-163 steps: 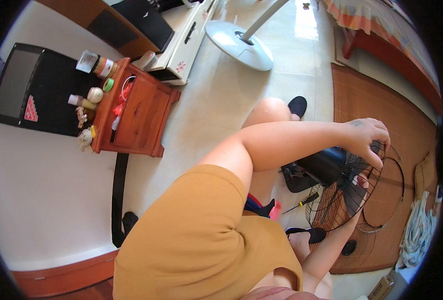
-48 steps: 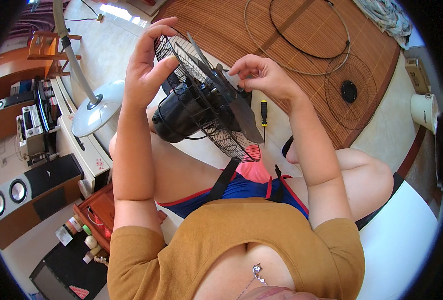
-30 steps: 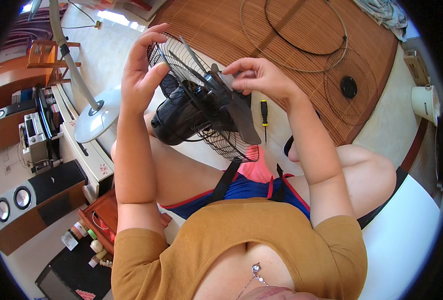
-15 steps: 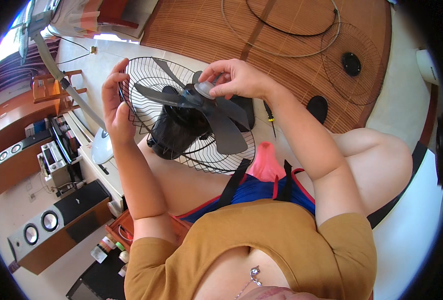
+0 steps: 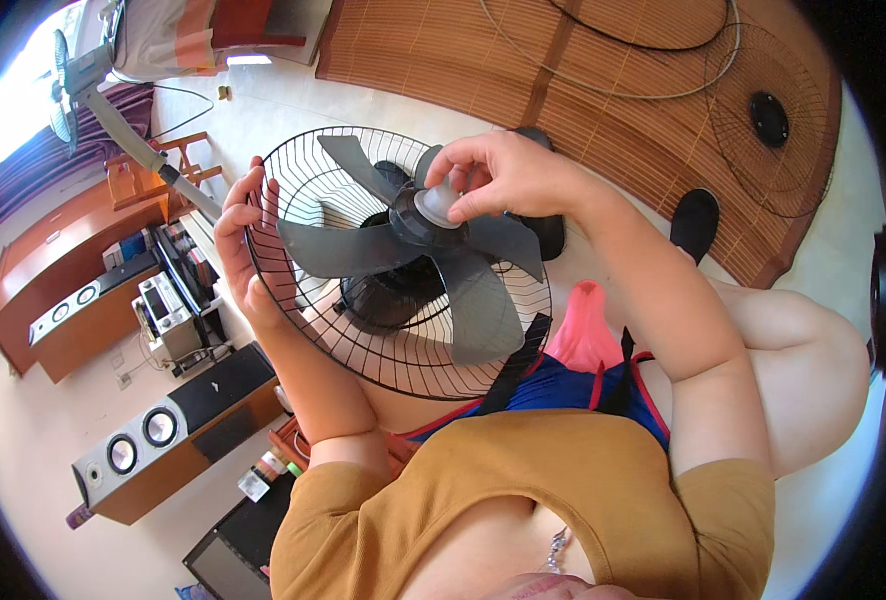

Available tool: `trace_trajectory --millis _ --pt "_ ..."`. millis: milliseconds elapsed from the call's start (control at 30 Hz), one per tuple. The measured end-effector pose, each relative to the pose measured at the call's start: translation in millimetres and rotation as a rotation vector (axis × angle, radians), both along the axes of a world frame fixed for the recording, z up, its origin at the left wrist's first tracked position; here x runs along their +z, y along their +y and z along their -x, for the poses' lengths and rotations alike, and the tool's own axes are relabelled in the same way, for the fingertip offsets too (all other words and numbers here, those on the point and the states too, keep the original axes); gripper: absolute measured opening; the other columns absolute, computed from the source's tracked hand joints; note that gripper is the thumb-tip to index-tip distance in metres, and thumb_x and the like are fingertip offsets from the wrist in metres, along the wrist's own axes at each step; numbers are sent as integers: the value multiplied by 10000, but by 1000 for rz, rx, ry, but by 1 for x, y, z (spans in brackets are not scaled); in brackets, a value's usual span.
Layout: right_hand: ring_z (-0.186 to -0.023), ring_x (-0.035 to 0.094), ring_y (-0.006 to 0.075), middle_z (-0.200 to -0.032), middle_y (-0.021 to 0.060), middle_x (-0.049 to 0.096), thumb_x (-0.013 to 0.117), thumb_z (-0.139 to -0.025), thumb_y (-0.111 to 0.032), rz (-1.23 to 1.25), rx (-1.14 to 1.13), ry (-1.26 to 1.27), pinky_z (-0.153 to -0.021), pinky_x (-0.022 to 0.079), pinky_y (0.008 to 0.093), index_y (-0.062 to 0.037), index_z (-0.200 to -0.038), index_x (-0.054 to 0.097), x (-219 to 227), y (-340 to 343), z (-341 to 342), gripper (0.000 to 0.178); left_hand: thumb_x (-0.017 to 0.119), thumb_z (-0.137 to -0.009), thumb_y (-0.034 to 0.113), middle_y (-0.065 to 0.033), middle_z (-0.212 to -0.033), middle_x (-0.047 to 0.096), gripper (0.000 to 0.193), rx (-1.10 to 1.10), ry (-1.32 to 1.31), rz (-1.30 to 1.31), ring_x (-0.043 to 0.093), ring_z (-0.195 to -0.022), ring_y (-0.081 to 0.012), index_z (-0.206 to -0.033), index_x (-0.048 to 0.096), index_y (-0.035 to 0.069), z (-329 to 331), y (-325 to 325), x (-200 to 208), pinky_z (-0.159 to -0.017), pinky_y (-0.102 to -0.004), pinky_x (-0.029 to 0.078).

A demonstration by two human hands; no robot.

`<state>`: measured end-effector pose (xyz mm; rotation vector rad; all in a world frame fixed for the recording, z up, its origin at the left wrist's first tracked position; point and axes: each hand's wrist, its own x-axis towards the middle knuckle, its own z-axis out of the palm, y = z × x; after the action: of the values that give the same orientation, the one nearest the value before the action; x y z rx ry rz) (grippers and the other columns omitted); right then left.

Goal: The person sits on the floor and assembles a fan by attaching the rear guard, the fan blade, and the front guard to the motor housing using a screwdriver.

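On the left, my left hand [image 5: 248,240] is closing its grip around the rim of a wire cage [image 5: 358,352], probably because the fan [image 5: 363,250] is leaning over my left thigh and needing support there. The grey blades [image 5: 483,310] are facing up toward me, in front of the cage. At their hub, my right hand [image 5: 508,178] is pinching a pale cap [image 5: 438,206], a fingertip grip that seems to suit so small and round a piece. Farther right, a black slipper [image 5: 695,222] is showing by the brown mat [image 5: 628,120], where another wire guard [image 5: 770,120] is lying, likely to be out of the way. The blades are partly covering the black motor [image 5: 393,300]; my fingers are hiding part of the cap, so I'm not making out how it is seating; a hoop [image 5: 603,93] on the mat is running off the top edge.
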<state>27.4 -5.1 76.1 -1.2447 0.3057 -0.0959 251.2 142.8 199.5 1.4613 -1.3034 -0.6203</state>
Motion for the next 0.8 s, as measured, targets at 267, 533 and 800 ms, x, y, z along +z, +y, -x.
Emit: trace_trajectory --millis 267,533,800 --pt "-749 539 89 -948 36 565 707 -743 -187 -184 34 -53 -632 470 237 -92 -1046 634 9 -5 0 325 627 -818 447 -204 -1328 438 416 107 -58 -50 377 -1284 -374 -1046 520 115 3 -9 2 -1072 -488 302" --pt "-721 553 112 -903 59 579 727 -724 -219 28 30 41 -620 460 244 -79 -1028 612 12 -5 4 354 655 -766 500 -239 -1330 410 558 -3 -30 23 319 -1320 -365 -1079 487 69 5 -4 3 -1080 -457 274" --pt "-919 543 194 -1053 88 582 755 -690 -324 385 39 -30 -801 448 295 -58 -1208 523 28 5 6 628 635 -766 395 -218 -1327 423 549 -107 -96 -15 377 -1279 -312 -1125 483 8 9 -10 7 -1057 -412 282"
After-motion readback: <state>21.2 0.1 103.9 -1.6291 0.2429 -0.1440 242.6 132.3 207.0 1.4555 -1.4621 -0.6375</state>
